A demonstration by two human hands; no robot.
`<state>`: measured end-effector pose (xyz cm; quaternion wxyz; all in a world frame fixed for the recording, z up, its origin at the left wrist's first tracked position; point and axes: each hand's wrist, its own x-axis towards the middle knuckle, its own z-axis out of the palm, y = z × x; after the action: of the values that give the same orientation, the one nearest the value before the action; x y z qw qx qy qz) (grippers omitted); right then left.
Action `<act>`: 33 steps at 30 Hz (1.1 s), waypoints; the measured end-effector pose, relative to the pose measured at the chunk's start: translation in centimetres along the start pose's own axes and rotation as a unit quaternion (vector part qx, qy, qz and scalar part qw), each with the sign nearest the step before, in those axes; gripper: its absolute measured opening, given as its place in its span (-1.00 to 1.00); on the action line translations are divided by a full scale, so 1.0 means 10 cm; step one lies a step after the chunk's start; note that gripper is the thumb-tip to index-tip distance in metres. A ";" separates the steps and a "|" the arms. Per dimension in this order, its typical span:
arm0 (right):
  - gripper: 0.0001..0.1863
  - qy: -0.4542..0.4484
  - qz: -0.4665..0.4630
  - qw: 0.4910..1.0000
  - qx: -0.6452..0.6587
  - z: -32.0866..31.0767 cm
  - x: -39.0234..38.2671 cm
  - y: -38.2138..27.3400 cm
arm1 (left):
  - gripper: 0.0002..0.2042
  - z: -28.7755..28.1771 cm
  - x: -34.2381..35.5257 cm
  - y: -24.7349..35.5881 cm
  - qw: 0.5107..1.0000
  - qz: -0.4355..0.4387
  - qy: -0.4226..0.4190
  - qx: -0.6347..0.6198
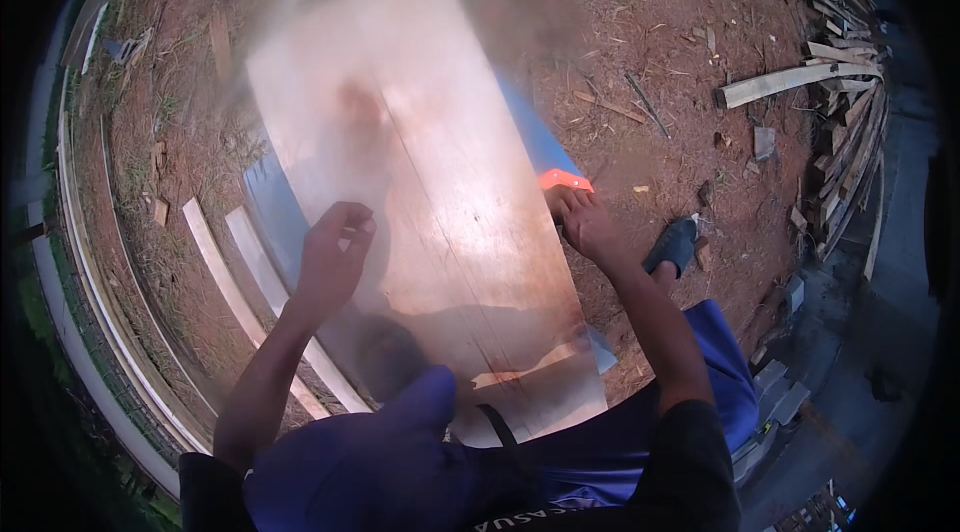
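A long pale plywood sheet (450, 182) with stains and a lengthwise dark line lies over a blue-grey sheet (267, 202) that shows along both sides. My right hand (585, 224) grips an orange-handled tool (562, 178) at the plywood's right edge; the rest of the tool is hidden. My left hand (340, 242) is over the plywood's left edge, fingers curled toward the thumb; whether they hold something small is unclear. My left knee is in blue cloth, and my foot (673, 248) in a dark shoe is on the dirt at the right. Haze blurs parts of the view.
Two pale boards (215, 262) lie left of the sheets, with long strips farther left. A pile of scrap timber (840, 132) lines the right side beside a grey paved strip (890, 312). Small wood pieces and dry grass are scattered over the reddish dirt (680, 82).
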<state>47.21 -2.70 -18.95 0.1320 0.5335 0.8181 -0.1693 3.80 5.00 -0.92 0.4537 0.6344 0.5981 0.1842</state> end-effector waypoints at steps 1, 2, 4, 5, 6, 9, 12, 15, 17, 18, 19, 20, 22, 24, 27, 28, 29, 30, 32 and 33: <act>-0.50 0.026 0.002 1.000 -0.001 -0.23 -0.10 0.12 | -0.88 -0.07 0.16 0.03 1.000 0.006 0.010 -0.001; -0.61 0.052 0.004 0.999 -0.003 -0.47 -0.19 0.23 | -0.88 -0.11 0.34 0.08 1.000 0.012 0.020 -0.003; -0.65 0.056 0.023 0.998 0.028 -0.96 -0.48 0.37 | -0.87 -0.12 0.70 0.19 0.999 -0.004 0.042 -0.033; -0.68 0.058 0.030 0.997 0.047 -1.17 -0.61 0.40 | -0.86 -0.09 0.86 0.25 0.996 0.048 0.049 -0.055; -0.67 0.075 0.103 0.988 0.086 -1.34 -0.79 0.39 | -0.85 -0.05 0.99 0.29 0.990 0.097 0.056 -0.081; -0.64 0.223 0.286 0.885 0.292 -1.97 -1.14 -0.07 | -0.83 0.10 1.21 0.35 0.989 0.092 0.083 -0.075; -0.59 0.248 0.398 0.735 0.490 -2.20 -1.73 -0.42 | -0.80 0.43 1.07 0.47 0.986 0.089 0.087 -0.107; -0.45 0.352 0.417 0.526 0.653 -2.40 -2.09 -1.17 | -0.73 0.74 0.80 0.61 0.961 -0.025 -0.037 -0.275; -0.46 0.334 0.339 0.398 0.784 -2.49 -2.14 -1.55 | -0.64 0.84 0.53 0.72 0.872 -0.093 -0.159 -0.454; -0.49 0.303 0.292 0.335 0.843 -2.45 -2.13 -1.69 | -0.62 0.87 0.38 0.84 0.853 -0.105 -0.175 -0.481; -0.52 0.281 0.259 0.274 0.883 -2.36 -2.12 -1.83 | -0.60 0.90 0.24 0.96 0.831 -0.117 -0.192 -0.508; -0.46 0.273 0.230 0.208 0.911 -2.29 -2.10 -1.96 | -0.62 0.89 0.14 1.05 0.799 -0.127 -0.219 -0.546; -0.51 0.239 0.203 0.178 0.933 -2.21 -1.99 -2.12 | -0.65 0.83 0.01 1.14 0.727 -0.136 -0.278 -0.612; -0.57 0.204 0.199 0.148 0.947 -2.15 -1.91 -2.23 | -0.70 0.77 -0.02 1.02 0.726 -0.183 -0.270 -0.606; -0.54 0.168 0.208 0.104 0.958 -2.07 -1.87 -2.31 | -0.78 0.62 0.09 0.84 0.725 -0.224 -0.204 -0.618; -0.55 0.159 0.211 0.106 0.958 -2.07 -1.89 -2.32 | -0.78 0.52 0.14 0.80 0.730 -0.244 -0.189 -0.610; -0.57 0.152 0.215 0.108 0.959 -2.08 -1.90 -2.33 | -0.78 0.45 0.18 0.75 0.734 -0.264 -0.175 -0.600; -0.58 0.142 0.216 0.109 0.960 -2.08 -1.90 -2.34 | -0.80 0.40 0.20 0.66 0.745 -0.266 -0.164 -0.590; -0.60 0.139 0.229 0.117 0.956 -2.10 -1.94 -2.37 | -0.80 0.30 0.30 0.55 0.771 -0.263 -0.150 -0.561; -0.61 0.137 0.235 0.119 0.955 -2.11 -1.96 -2.38 | -0.80 0.24 0.34 0.50 0.784 -0.262 -0.143 -0.545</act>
<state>32.38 -19.07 11.19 -0.5661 0.4055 -0.1715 -0.6970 9.39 7.93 0.72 0.8350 0.1198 0.4696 0.2607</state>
